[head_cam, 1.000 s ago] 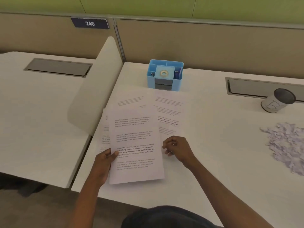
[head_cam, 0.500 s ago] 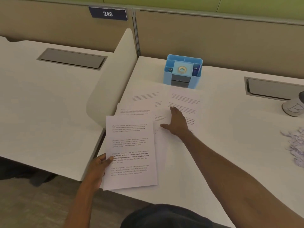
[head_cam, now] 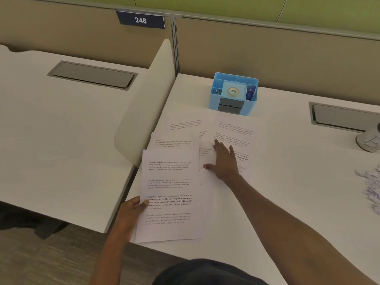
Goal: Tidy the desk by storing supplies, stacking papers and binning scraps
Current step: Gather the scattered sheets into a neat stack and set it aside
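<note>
Several printed sheets lie fanned on the white desk (head_cam: 267, 212). My left hand (head_cam: 131, 210) grips the left edge of the nearest printed sheet (head_cam: 170, 194), which overhangs the desk's front left corner. My right hand (head_cam: 224, 161) rests flat, fingers spread, on a farther sheet (head_cam: 238, 132) to the right. Two more sheets (head_cam: 181, 130) lie behind, partly covered. A blue desk organizer (head_cam: 234, 93) at the back holds a tape roll (head_cam: 233, 91) and small supplies. White paper scraps (head_cam: 370, 188) are piled at the right edge.
A white cup (head_cam: 370, 140) lies on its side at the far right. Grey cable hatches (head_cam: 345, 117) are set into the desk tops. A white divider panel (head_cam: 148, 95) separates this desk from the neighbouring desk (head_cam: 51, 140). Beige partition walls run along the back.
My right hand left the held sheet's right edge, reached forward and now presses flat on the farther sheet. My left hand keeps its grip. The view shifted left.
</note>
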Demonstrator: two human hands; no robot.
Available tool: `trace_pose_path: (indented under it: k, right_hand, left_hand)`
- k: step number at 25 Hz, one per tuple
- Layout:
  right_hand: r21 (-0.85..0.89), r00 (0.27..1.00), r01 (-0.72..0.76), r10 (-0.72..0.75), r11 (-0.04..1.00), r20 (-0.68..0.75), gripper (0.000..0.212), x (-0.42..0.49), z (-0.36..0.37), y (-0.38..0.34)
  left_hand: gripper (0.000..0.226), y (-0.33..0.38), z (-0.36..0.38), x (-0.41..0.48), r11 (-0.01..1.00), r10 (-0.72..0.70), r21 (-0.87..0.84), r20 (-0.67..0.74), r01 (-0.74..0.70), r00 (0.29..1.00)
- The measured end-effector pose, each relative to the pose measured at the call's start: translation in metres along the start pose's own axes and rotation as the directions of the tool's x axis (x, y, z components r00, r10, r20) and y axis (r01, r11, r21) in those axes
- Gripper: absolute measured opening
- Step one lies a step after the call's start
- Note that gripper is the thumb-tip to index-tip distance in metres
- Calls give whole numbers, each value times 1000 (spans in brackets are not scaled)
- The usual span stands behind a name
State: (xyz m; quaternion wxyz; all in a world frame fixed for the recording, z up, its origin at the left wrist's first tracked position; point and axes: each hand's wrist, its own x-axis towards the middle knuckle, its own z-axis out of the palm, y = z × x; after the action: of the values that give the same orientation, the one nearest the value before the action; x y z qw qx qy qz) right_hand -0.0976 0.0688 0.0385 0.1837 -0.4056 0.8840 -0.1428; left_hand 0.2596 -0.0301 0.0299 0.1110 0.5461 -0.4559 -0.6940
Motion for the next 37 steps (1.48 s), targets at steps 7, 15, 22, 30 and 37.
trace_pose_path:
  k: [7, 15, 22, 30, 37]
  right_hand:
    - [774, 974, -128, 227, 620, -21, 76, -33, 10, -28]
    - [808, 865, -341, 497, 481, 69, 47, -27, 17, -35]
    - [741, 852, -405, 515, 535, 94, 36, -3, 10, -35]
    - [646, 850, -419, 526, 638, 33, 63, -7, 2, -44]
    - [686, 857, -421, 507, 594, 86, 34, -7, 4, -49]
  left_hand:
    - [22, -1, 1, -1, 1000, -21, 6, -5, 21, 1000]
    - [25, 5, -5, -1, 987, -131, 114, 131, 117, 983]
    - [27, 6, -6, -8, 988, -121, 111, 159, 104, 980]
    - [27, 6, -7, -11, 992, -108, 88, 169, 94, 980]
    - [27, 8, -7, -13, 992, -101, 97, 207, 83, 973]
